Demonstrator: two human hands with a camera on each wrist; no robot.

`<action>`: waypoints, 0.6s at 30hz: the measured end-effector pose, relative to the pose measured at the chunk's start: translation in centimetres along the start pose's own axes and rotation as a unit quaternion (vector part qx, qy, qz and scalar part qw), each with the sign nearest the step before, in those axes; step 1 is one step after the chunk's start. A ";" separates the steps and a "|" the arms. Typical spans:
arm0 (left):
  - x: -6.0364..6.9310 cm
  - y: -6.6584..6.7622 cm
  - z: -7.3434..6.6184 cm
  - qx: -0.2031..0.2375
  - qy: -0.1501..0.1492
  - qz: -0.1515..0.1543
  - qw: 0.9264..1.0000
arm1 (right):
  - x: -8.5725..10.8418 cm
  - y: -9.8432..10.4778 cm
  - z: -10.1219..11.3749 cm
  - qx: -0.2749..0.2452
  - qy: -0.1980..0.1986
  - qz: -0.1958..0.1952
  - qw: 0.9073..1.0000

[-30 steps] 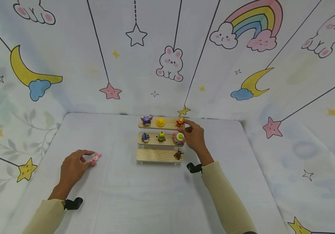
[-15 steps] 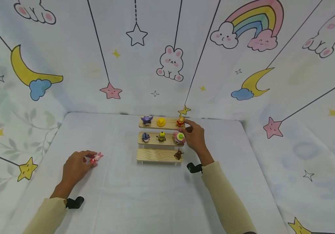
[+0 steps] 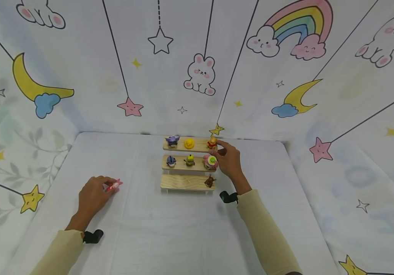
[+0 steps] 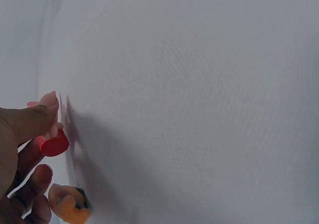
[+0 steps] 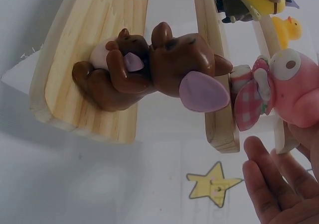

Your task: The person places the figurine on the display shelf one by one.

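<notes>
My left hand (image 3: 95, 194) pinches a small pink figurine (image 3: 115, 186) between thumb and fingers, above the left of the table. The figurine leans over with its ears to the right. Its red base (image 4: 54, 144) shows in the left wrist view. Below those fingers, an orange figurine (image 4: 70, 204) is partly visible, but it is hidden in the head view. My right hand (image 3: 229, 160) holds a yellow bear figurine in a red shirt (image 3: 212, 143) by thumb and index finger at the top shelf's right end. The right wrist view hides that grip; other fingers (image 5: 261, 179) extend there.
A three-step wooden shelf (image 3: 183, 182) stands near the back. On top are a purple figurine (image 3: 172, 141) and yellow duck (image 3: 189, 143). Blue (image 3: 171, 161), minion (image 3: 189, 160) and pink (image 3: 210, 162) figurines fill the middle; a brown kangaroo (image 5: 119, 79) sits at the bottom right.
My left hand has shifted slightly right, and the pink figurine has turned from near upright to leaning rightward. My right hand and the shelf look unchanged.
</notes>
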State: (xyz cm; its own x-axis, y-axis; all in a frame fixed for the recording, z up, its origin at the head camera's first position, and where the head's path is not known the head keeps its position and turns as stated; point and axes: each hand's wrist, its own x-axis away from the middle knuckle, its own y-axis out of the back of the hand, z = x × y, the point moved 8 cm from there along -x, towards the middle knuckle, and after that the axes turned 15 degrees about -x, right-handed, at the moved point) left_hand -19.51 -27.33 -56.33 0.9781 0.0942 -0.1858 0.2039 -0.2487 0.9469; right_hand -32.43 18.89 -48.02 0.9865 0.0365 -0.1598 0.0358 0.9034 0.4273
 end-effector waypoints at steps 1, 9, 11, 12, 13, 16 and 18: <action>0.0 0.0 -0.1 0.001 0.001 0.000 1.000 | 0.0 0.0 0.0 0.001 -0.001 -0.001 1.000; -0.6 0.9 -1.6 0.022 0.001 -0.019 1.000 | 0.0 0.1 0.2 0.002 0.007 -0.001 1.000; -0.8 1.0 -2.1 0.028 0.000 -0.021 0.999 | 0.0 0.0 0.2 0.003 0.006 0.000 1.000; -0.9 1.1 -2.3 0.032 -0.001 -0.022 0.999 | 0.0 0.0 0.1 0.004 0.004 0.000 1.000; -0.9 1.2 -2.6 0.034 -0.003 -0.023 0.999 | 0.0 0.0 0.1 0.003 0.004 0.000 1.000; -1.1 1.4 -3.4 0.045 -0.009 -0.028 0.999 | 0.0 0.0 0.0 0.006 0.002 0.001 1.000; -1.2 1.6 -4.0 0.049 -0.013 -0.034 0.998 | 0.0 0.0 0.0 0.005 0.002 0.001 1.000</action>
State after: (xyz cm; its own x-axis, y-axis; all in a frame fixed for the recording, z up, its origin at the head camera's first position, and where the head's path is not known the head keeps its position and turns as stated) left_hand -20.48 -23.97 -53.55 0.9624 0.0884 -0.2568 0.2715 -0.3368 0.9016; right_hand -32.42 18.91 -48.04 0.9859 0.0410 -0.1623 0.0346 0.8987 0.4373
